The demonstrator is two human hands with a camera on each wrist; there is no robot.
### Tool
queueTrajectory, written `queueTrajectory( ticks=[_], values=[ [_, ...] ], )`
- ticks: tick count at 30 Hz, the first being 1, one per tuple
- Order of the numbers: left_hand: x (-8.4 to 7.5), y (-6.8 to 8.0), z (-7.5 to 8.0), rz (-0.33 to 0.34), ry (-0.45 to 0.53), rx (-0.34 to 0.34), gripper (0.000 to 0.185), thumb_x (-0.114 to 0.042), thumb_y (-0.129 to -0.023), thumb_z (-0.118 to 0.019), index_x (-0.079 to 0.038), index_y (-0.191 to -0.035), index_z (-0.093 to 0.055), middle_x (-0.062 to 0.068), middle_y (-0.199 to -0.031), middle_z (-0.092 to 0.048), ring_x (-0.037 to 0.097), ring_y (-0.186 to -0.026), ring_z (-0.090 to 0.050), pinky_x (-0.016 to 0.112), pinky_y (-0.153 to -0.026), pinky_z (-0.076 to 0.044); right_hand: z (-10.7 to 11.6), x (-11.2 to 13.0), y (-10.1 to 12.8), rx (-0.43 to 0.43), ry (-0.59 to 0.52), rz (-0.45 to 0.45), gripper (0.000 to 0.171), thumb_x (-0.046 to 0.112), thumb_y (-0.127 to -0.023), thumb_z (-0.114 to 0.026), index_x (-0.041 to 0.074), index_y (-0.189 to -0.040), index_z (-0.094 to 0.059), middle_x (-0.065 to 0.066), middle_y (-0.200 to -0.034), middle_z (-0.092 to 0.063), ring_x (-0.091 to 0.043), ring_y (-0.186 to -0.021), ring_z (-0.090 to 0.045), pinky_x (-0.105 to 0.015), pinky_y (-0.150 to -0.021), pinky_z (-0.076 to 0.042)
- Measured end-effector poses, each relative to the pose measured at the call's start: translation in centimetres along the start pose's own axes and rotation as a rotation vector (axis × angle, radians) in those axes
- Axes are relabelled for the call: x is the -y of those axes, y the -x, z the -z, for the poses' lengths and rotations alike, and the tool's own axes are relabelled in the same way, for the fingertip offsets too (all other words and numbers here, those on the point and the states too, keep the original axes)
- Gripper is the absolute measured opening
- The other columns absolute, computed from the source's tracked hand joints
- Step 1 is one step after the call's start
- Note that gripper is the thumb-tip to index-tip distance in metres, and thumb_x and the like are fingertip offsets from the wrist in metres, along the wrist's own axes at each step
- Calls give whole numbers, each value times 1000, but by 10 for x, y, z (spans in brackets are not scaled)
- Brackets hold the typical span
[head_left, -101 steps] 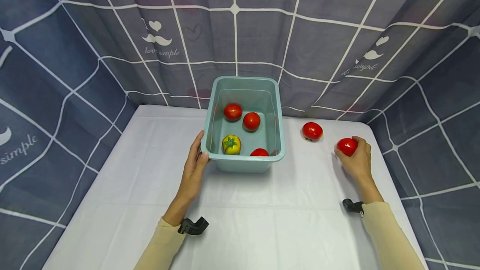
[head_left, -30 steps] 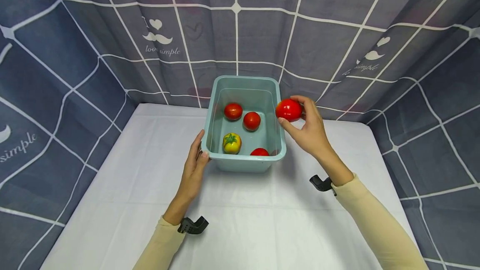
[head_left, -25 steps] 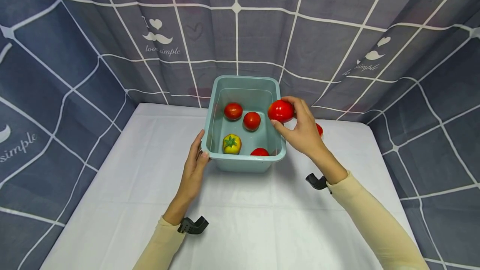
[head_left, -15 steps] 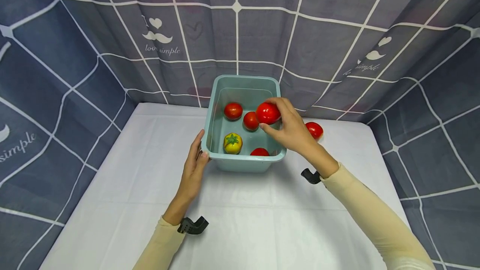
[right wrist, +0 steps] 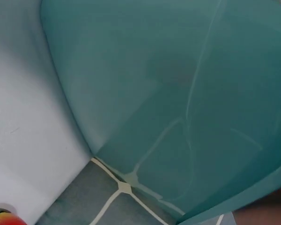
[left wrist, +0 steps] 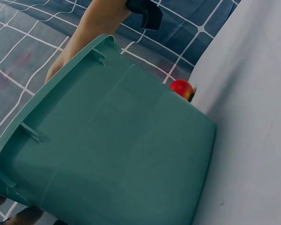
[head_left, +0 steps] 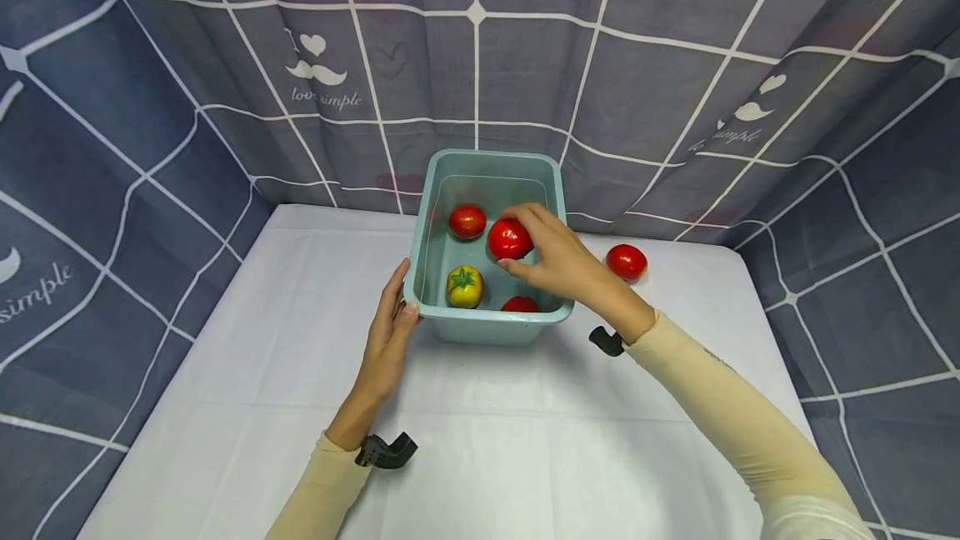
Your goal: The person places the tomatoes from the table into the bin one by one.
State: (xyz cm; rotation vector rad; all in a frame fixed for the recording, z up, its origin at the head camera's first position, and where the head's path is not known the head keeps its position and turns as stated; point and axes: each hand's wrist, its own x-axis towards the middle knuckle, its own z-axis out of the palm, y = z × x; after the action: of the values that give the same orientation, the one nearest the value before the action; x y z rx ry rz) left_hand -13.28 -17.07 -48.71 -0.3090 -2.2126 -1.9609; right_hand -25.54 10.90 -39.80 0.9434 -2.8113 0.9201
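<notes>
The right hand (head_left: 551,261) is gripping a red tomato (head_left: 509,238) with curled fingers, holding it over the tub (head_left: 487,328). Three tomatoes are already lying inside. One tomato (head_left: 626,262) is waiting on the table at the tub's 3 o'clock. The left hand (head_left: 390,332) is resting open-fingered against the tub at 8 o'clock.

The tub (head_left: 491,325) sits on the table (head_left: 225,373), far back. Three tomatoes (head_left: 467,221) lie in it. One more tomato (head_left: 626,262) lies on the table, right of the tub.

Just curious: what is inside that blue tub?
The tub holds two red tomatoes, one half hidden by the near rim, and a yellow one. The right hand holds another over it, covering the floor beneath.
</notes>
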Motion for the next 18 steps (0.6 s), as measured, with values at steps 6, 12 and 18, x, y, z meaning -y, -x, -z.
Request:
queueTrajectory(
  ticks=[6, 12, 18],
  values=[
    [-3, 1, -1, 2, 5, 0, 60, -21, -117, -43, -33, -173, -24, -6, -181, -20, 25, -166, -27, 12, -119, -39, -2, 0, -1, -13, 8, 20, 64, 32, -95, -82, 17, -151, -54, -6, -149, -57, -26, -135, -57, -49, -114, -54],
    [-2, 1, 0, 4, -7, -1, 60, -21, -117, -42, -31, -173, -23, -3, -182, -19, 26, -167, -25, 12, -119, -39, 0, 1, 2, -23, -4, 17, 62, 39, -100, -76, 20, -154, -52, -4, -153, -55, -26, -136, -55, -53, -116, -51],
    [-3, 1, 0, 13, -17, -2, 60, -22, -117, -41, -29, -174, -22, -4, -182, -19, 26, -167, -26, 12, -118, -39, 4, -4, 10, -62, -24, 1, 57, 37, -102, -73, 19, -153, -54, -5, -151, -58, -26, -132, -57, -52, -113, -52]
  ],
)
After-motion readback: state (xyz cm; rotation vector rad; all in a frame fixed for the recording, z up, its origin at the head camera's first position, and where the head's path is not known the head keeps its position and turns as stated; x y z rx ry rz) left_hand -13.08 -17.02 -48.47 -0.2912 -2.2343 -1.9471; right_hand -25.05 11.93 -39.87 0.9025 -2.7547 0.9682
